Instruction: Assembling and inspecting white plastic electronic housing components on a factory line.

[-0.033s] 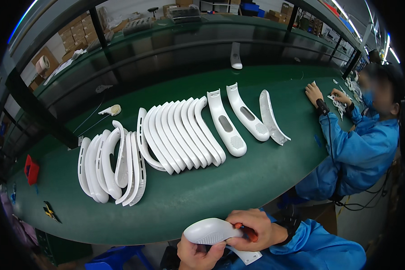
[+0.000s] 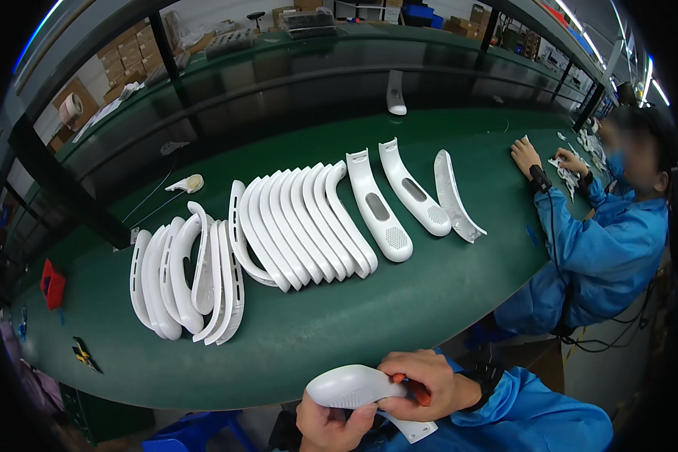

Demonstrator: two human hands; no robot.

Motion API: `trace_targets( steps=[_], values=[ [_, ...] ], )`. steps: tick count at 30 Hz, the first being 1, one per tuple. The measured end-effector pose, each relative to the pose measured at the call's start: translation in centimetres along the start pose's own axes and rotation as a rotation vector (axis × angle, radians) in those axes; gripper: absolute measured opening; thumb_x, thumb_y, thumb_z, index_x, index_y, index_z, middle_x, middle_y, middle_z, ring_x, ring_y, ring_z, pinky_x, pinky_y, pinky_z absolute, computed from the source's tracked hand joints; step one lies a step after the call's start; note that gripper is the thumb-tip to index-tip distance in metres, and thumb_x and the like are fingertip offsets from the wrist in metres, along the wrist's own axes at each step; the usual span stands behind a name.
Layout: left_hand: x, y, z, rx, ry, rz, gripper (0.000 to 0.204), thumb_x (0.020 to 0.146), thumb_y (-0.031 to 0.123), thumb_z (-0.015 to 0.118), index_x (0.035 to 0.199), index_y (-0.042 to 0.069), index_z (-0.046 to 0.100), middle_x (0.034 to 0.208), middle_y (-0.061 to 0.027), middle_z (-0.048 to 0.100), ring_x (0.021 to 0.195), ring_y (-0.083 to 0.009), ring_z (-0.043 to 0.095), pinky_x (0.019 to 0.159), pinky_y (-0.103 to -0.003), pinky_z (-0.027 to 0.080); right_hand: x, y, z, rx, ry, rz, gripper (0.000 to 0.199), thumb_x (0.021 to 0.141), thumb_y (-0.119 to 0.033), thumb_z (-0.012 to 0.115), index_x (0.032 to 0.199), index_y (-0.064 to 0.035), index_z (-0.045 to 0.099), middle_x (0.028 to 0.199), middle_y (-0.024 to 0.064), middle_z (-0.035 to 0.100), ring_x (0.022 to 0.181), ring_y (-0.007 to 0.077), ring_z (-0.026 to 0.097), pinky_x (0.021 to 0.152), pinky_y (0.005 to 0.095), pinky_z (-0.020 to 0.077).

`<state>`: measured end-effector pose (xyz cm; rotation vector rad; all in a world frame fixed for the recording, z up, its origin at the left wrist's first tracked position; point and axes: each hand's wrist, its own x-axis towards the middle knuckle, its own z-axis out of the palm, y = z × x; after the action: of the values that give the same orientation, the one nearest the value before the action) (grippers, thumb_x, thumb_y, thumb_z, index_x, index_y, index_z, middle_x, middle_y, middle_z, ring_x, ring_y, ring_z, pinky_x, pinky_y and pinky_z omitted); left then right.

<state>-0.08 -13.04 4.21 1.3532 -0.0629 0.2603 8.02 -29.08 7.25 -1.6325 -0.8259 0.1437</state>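
A curved white plastic shell (image 2: 350, 384) with a patch of small holes is held just off the table's near edge. My left hand (image 2: 331, 426) grips its rounded end from below, thumb along the lower edge. Closed over the middle of the shell is my right hand (image 2: 433, 380), with an orange-handled tool (image 2: 420, 392) in its grip. The tool's working end is hidden by the fingers and the shell. The shell's other end (image 2: 414, 429) sticks out below my right hand.
On the green table (image 2: 301, 339) stand a row of nested white shells (image 2: 301, 226) and a looser group (image 2: 181, 279). Separate shells (image 2: 380, 211) lie to their right. Yellow-black cutters (image 2: 87, 354) and a red holder (image 2: 51, 285) lie left. A co-worker (image 2: 603, 226) sits at right.
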Motion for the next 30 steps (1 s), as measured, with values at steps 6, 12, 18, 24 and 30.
trace_targets(
  steps=[6,12,18,24,30],
  values=[
    [0.6,-1.3,0.5,0.061,0.088,0.040,0.046,0.084,0.003,0.065,0.123,-0.006,0.044,0.111,-0.0144,0.060,0.099,-0.0215,0.060,0.088,-0.035,0.049,1.0,-0.2,0.0,-0.107,0.002,-0.036,0.031,0.079,-0.008,0.071,0.105,0.0044,0.058,0.076,0.0109,0.056,0.057,0.0233,0.056,0.050,0.0302,0.0445],
    [3.3,-0.1,0.8,-0.041,0.187,-0.007,0.055,0.092,0.026,0.061,0.132,-0.004,0.038,0.118,-0.0135,0.054,0.104,-0.0209,0.056,0.091,-0.035,0.045,3.3,-1.6,-3.5,-0.010,-0.183,0.173,0.034,0.083,-0.012,0.069,0.112,-0.0014,0.057,0.082,0.0132,0.060,0.059,0.0207,0.058,0.057,0.0300,0.0474],
    [3.7,2.0,-1.7,0.541,0.085,0.093,0.019,0.088,0.004,0.057,0.106,-0.003,0.058,0.101,-0.0143,0.061,0.090,-0.0247,0.060,0.082,-0.034,0.047,13.9,1.2,-12.8,-0.672,0.224,-0.081,0.027,0.077,-0.011,0.068,0.102,-0.0025,0.059,0.077,0.0141,0.059,0.063,0.0278,0.059,0.059,0.0338,0.0472],
    [4.4,0.9,-2.0,0.992,0.073,0.281,0.015,0.082,-0.003,0.061,0.097,-0.002,0.060,0.094,-0.0201,0.062,0.085,-0.0382,0.058,0.077,-0.043,0.048,25.8,10.0,-24.1,-1.264,0.354,-0.172,0.025,0.078,-0.014,0.069,0.100,-0.0056,0.060,0.088,0.0110,0.066,0.078,0.0323,0.065,0.069,0.0426,0.0515],
    [4.4,-1.0,-3.0,1.134,0.186,0.304,0.016,0.081,-0.004,0.061,0.097,-0.003,0.060,0.091,-0.0207,0.061,0.080,-0.0394,0.057,0.073,-0.044,0.047,29.4,19.5,-32.3,-1.388,0.487,0.186,0.027,0.080,-0.026,0.067,0.095,-0.0047,0.062,0.094,0.0174,0.064,0.080,0.0380,0.065,0.069,0.0461,0.0535]
  ],
)
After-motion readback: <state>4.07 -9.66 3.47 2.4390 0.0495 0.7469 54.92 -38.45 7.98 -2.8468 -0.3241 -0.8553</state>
